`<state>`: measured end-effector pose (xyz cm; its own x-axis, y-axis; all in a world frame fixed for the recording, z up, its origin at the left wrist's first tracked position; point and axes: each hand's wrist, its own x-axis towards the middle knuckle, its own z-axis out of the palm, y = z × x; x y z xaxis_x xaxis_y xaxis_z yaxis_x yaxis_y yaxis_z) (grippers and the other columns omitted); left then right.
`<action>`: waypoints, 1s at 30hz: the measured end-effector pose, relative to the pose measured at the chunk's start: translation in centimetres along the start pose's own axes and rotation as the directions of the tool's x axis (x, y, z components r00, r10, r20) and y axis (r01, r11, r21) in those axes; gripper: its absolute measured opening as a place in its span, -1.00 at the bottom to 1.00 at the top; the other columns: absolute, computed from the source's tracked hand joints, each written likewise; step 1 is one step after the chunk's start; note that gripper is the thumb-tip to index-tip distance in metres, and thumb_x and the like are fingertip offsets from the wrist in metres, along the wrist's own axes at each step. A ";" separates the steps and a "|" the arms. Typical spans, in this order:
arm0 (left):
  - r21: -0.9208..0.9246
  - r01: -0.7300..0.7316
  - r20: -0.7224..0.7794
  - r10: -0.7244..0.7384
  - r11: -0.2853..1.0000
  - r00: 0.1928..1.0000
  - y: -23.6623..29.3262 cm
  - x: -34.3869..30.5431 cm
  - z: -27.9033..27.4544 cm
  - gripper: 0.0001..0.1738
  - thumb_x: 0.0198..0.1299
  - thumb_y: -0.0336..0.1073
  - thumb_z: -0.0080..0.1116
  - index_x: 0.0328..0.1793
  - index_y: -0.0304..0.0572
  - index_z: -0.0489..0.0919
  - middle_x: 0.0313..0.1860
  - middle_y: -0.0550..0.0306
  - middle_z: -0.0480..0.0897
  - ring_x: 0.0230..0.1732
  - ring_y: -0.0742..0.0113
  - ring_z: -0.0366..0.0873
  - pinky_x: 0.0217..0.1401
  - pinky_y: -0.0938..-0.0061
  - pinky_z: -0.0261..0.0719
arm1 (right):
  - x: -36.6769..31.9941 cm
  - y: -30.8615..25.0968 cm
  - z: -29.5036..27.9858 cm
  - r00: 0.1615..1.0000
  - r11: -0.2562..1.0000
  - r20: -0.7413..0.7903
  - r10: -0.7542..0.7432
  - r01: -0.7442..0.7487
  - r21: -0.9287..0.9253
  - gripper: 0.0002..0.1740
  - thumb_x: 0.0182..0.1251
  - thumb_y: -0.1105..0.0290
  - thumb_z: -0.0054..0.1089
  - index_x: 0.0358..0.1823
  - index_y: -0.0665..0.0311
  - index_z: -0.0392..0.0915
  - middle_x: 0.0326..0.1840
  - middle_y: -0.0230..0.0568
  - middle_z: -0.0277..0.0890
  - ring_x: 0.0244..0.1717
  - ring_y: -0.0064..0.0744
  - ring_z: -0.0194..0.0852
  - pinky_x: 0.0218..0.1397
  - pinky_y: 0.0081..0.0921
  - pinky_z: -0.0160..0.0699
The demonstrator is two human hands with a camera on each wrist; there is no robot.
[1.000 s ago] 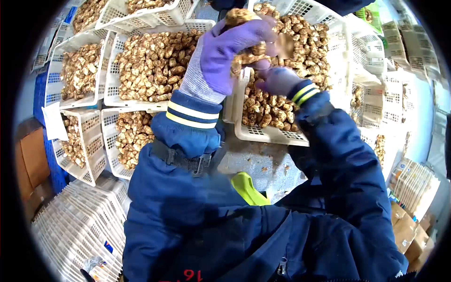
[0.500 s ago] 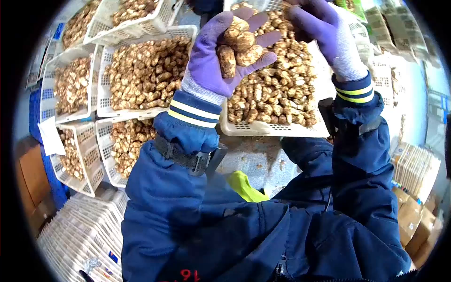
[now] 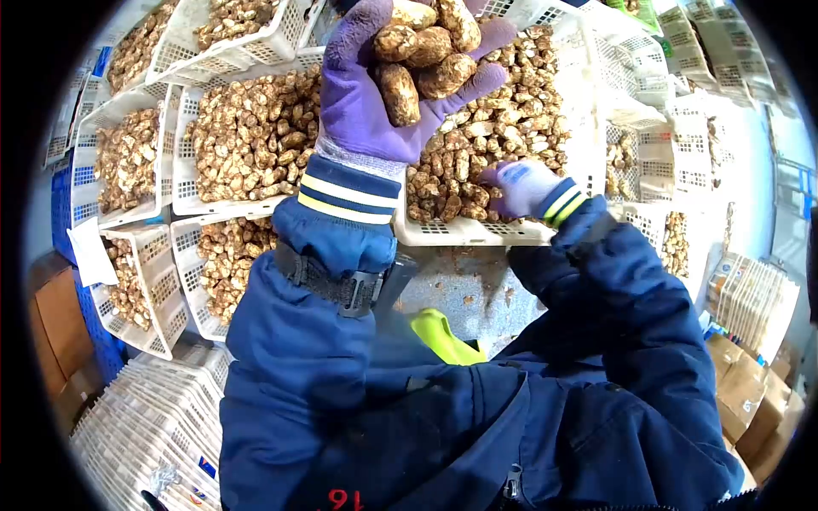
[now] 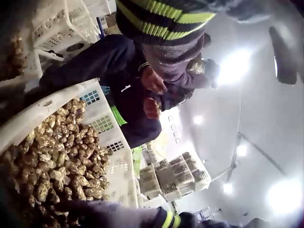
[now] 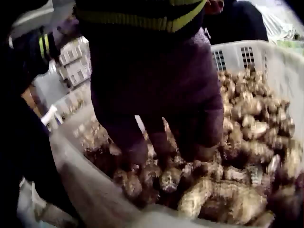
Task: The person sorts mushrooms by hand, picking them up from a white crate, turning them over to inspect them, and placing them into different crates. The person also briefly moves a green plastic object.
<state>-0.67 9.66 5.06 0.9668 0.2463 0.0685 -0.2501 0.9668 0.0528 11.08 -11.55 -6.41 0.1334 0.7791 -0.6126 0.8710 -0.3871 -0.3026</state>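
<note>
My left hand (image 3: 362,111) wears a purple and grey glove and is turned palm up, with fingers and thumb cupped around several brown, pale-banded taros (image 3: 430,51). It is raised over the upper left corner of a white crate (image 3: 464,233) heaped with similar taros (image 3: 477,149). My right hand (image 3: 521,189), gloved too, reaches down into the near right part of that crate. From the right wrist view, its spread fingers (image 5: 135,154) point downward onto the loose taros (image 5: 228,194). The palm side of this hand is hidden.
More white crates of taros (image 3: 256,140) stand to the left and right (image 3: 620,162). Stacks of white crates (image 3: 145,426) sit at lower left, and cardboard boxes (image 3: 737,383) at lower right. Across the crate, another person's hands (image 4: 153,80) appear in the left wrist view.
The left hand has turned palm up and lifted toward the upper left, keeping its taros. The right hand moved from beside it to the crate's far side, then back down to the near pile.
</note>
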 end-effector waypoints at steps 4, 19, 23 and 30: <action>0.060 -0.027 -0.007 0.028 0.998 1.000 0.1 0.3 -0.6 -0.55 0.25 -0.04 0.13 0.16 -0.14 0.54 0.23 -0.13 0.49 0.25 -0.24 0.44 0.08 -0.17 0.60 | 1.6 -0.4 1.8 0.992 0.994 0.100 0.076 -0.067 -0.089 -0.44 -0.01 0.31 0.23 0.12 0.21 0.47 -0.04 0.10 0.56 -0.02 0.03 0.56 -0.02 -0.19 0.57; 0.106 -0.053 -0.087 0.062 0.993 0.994 1.3 -0.4 -0.6 -0.60 0.24 -0.09 0.14 0.11 -0.15 0.60 0.22 -0.11 0.52 0.21 -0.22 0.48 0.08 -0.12 0.62 | 3.0 0.8 -4.8 0.956 0.971 -0.168 0.240 -0.238 0.035 -0.61 0.26 0.25 0.01 0.08 0.19 0.54 -0.18 -0.05 0.64 -0.15 -0.06 0.64 -0.06 -0.20 0.60; 0.138 -0.064 -0.078 0.075 0.988 0.994 1.8 -0.2 -1.5 -0.61 0.25 -0.11 0.13 0.11 -0.16 0.60 0.22 -0.12 0.52 0.20 -0.24 0.48 0.08 -0.12 0.62 | 7.0 1.5 -1.5 0.936 0.906 -0.044 0.349 -0.349 -0.238 -0.56 0.28 0.30 -0.04 0.18 0.23 0.43 0.01 -0.08 0.62 0.00 -0.08 0.62 -0.01 -0.18 0.59; 0.038 -0.036 -0.095 0.039 0.999 0.995 2.1 -0.6 -0.8 -0.60 0.26 -0.12 0.11 0.12 -0.16 0.58 0.25 -0.12 0.50 0.20 -0.25 0.49 0.11 -0.11 0.60 | 3.1 5.1 -3.1 0.934 0.752 -0.018 0.358 -0.277 0.598 -0.53 0.15 0.24 0.07 0.08 0.32 0.50 -0.32 -0.06 0.64 -0.27 -0.31 0.68 -0.34 -0.44 0.60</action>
<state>-1.78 11.62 4.36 0.9569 0.2894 -0.0247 -0.2863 0.9541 0.0884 17.40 -9.56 -7.64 0.4447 0.5978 -0.6670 0.3353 -0.8017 -0.4949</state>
